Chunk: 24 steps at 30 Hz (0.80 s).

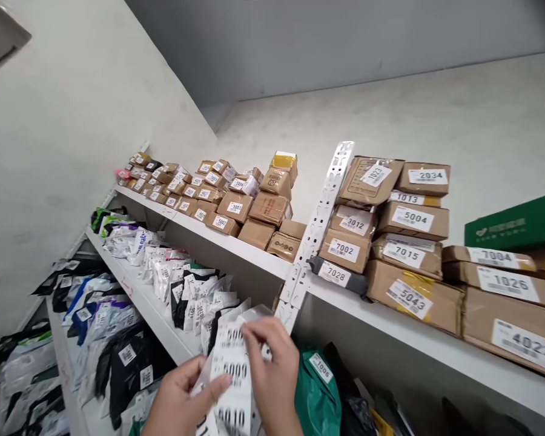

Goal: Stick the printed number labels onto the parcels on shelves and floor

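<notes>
Label strip [234, 396]: white, printed with large black numbers, 5009 and 5010 legible; it was held between both hands, low in the middle of the view, in front of the shelving.
Left hand [184, 393]: pinched the strip's left side, thumb across the front near 5009.
Right hand [275, 366]: pinched the strip near its top, fingertips covering part of the uppermost number.
Upright post [329, 209]: white and perforated, it stood beyond the right hand, between two shelf sections.
Upper left shelf [236, 243]: carried a long row of stacked brown cartons [221, 224], many labelled.
Right shelf [390, 323]: held numbered boxes [415, 297], with a green box [515, 223] at the far right.
Green bag [311, 399]: sat below that shelf, just right of the right hand.
</notes>
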Each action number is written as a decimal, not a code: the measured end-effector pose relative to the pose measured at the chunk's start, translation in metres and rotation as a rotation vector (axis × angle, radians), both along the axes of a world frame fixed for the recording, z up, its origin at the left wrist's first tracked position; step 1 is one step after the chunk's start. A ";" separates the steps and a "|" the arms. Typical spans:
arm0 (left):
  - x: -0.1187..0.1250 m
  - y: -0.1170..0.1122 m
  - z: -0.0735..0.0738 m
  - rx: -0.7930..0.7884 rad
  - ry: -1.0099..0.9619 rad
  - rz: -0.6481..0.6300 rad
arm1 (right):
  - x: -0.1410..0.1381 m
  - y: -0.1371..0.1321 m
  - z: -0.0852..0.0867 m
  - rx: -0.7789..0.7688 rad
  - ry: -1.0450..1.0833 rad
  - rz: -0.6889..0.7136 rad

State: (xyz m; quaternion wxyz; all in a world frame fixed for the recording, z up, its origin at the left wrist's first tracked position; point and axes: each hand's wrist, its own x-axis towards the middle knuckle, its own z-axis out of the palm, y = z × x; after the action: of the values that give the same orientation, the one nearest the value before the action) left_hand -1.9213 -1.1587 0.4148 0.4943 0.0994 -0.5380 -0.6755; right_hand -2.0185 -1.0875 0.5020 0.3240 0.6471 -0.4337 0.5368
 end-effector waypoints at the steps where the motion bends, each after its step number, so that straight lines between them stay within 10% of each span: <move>1: -0.002 -0.014 0.009 -0.054 -0.005 -0.013 | -0.003 -0.016 0.019 -0.057 0.007 -0.042; 8: -0.034 -0.093 0.055 -0.124 0.161 -0.157 | -0.043 -0.127 0.145 -0.020 0.021 -0.576; 15: -0.053 -0.141 0.096 -0.131 0.276 -0.317 | -0.047 -0.145 0.161 0.054 0.036 -1.145; 18: -0.059 -0.151 0.113 -0.083 0.313 -0.353 | -0.043 -0.133 0.160 0.133 0.200 -1.088; 24: -0.071 -0.158 0.143 -0.112 0.372 -0.396 | -0.026 -0.097 0.143 0.350 -0.088 -0.415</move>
State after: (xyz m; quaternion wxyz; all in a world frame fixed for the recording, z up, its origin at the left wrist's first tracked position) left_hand -1.9923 -1.3171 0.5574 0.4477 -0.1612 -0.4834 -0.7348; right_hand -2.0443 -1.1842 0.6451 0.2912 0.5664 -0.6569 0.4035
